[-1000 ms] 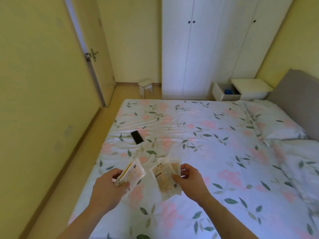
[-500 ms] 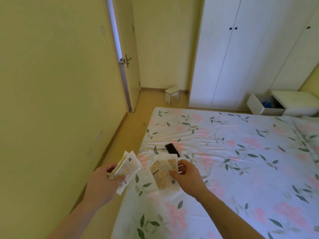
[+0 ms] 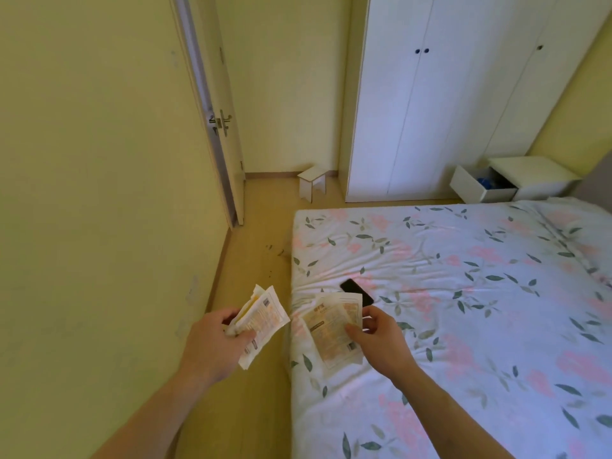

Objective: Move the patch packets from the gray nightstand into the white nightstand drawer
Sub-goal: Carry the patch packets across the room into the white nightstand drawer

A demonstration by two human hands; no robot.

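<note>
Compared with the frame half a second earlier, our view has swung left: the bed's foot edge now sits mid-picture, more wooden floor (image 3: 251,260) shows beside it, and the black phone (image 3: 357,292) lies close to the bed's near left corner. We hold two bundles of cream and orange printed patch packets. Our left hand (image 3: 212,342) has its grip clamped on a fanned sheaf of packets (image 3: 261,321) over the floor, just off the edge of the floral-sheeted bed (image 3: 463,293); we cannot count the sheets. Our right hand (image 3: 381,339) pinches a flat packet stack (image 3: 331,326) over the bed's left edge, thumb on its face. The print is too blurred to read. One open white nightstand drawer (image 3: 480,187) shows beyond the bed's far edge, beside one white wardrobe (image 3: 447,94), one small white stool (image 3: 311,183) and one door (image 3: 215,111).
</note>
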